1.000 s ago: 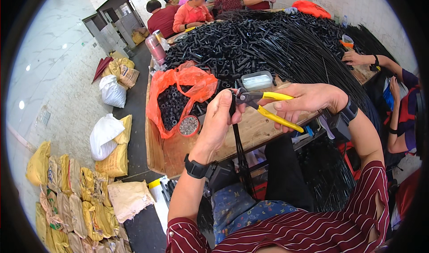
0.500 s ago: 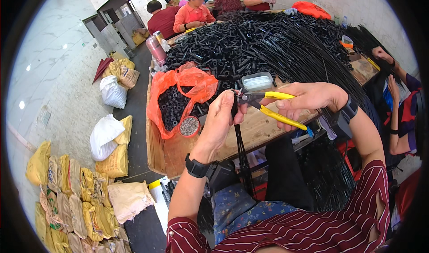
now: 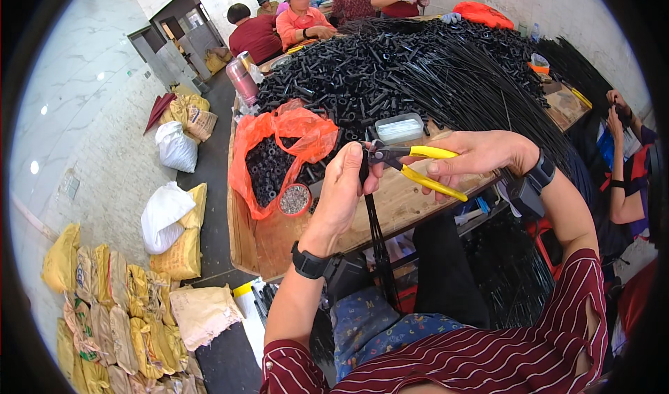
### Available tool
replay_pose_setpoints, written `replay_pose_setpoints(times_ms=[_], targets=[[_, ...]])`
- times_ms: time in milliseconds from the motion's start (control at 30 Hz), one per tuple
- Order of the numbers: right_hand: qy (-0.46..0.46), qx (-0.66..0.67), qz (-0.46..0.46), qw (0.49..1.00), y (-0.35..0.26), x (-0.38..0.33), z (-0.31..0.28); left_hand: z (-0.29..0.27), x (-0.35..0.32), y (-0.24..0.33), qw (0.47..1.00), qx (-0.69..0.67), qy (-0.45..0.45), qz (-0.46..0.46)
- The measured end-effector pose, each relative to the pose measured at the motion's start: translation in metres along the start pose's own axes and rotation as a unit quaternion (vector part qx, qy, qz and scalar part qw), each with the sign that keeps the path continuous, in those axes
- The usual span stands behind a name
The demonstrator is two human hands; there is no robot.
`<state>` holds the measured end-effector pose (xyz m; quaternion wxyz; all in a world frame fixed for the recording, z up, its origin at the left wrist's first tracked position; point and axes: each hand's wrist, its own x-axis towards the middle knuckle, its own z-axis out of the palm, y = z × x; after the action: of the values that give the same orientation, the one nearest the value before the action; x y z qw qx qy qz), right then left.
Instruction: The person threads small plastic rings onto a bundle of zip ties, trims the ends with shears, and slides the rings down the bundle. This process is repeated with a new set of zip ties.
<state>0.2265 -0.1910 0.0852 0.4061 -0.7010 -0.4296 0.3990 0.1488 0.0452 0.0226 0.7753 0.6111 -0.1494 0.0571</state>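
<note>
My right hand (image 3: 481,151) is wrapped round the yellow-handled pliers (image 3: 431,183), their handles partly spread. The dark jaws of the pliers meet the upper end of what my left hand (image 3: 341,188) holds. Between its thumb and fingers, my left hand pinches a bundle of thin black rods or cords (image 3: 377,234), which hang below the table's edge. The fingers cover the tops of the bundle, so I cannot see exactly what the jaws touch. Just beyond the pliers, a clear plastic box (image 3: 400,128) stands on the wooden table (image 3: 279,244).
A red plastic bag (image 3: 244,160) of black rings and a round dish of small metal bits (image 3: 294,199) lie left of my hands. Black tubes (image 3: 327,73) and long rods (image 3: 453,73) are heaped beyond. A co-worker's hands (image 3: 617,112) are at right; sacks (image 3: 125,310) line the left.
The pliers' handles have drawn closer together in my right hand. My left hand stays nearly in place. At right, the co-worker's hands have come together.
</note>
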Motion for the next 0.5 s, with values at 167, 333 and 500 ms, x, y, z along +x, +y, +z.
replay_pose_setpoints(times_ms=[167,333,500], targets=[[-0.008,0.034,0.009,0.999,0.0007,-0.0008,-0.0028,0.0016,-0.0015,0.0022,1.0,0.017,0.014,-0.009],[-0.058,0.128,0.042,0.989,0.0005,-0.0024,-0.0067,-0.0024,-0.0012,-0.0006,0.999,0.033,-0.006,-0.001],[-0.073,0.123,0.016,0.99,-0.0026,-0.0022,0.0004,0.0012,-0.0003,0.0002,1.0,-0.001,-0.015,-0.005]])
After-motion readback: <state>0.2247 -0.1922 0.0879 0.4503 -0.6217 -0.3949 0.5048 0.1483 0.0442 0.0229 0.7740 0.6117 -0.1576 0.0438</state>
